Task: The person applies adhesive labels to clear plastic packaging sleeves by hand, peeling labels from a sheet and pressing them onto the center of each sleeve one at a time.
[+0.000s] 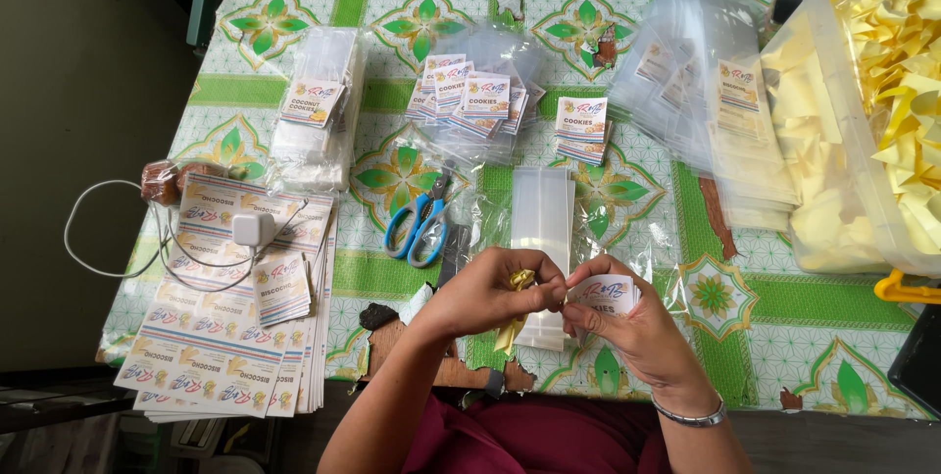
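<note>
My left hand [490, 293] pinches a strip of yellow backing paper [512, 327] that hangs down from its fingers. My right hand [627, 322] holds a small white printed sticker label [608, 293] by its edge, right against the left fingertips. Both hands are together near the table's front edge, just below a long clear plastic bag [541, 214] lying flat on the green patterned tablecloth [794, 298]. A silver bracelet [691, 418] circles my right wrist.
Blue-handled scissors [420, 227] lie left of the clear bag. Sheets of printed labels [225, 337] with a white charger [253, 231] and cable sit at the left. Stacks of labelled bags [475, 97] lie behind, and clear bags with yellow paper scraps [882, 72] fill the right.
</note>
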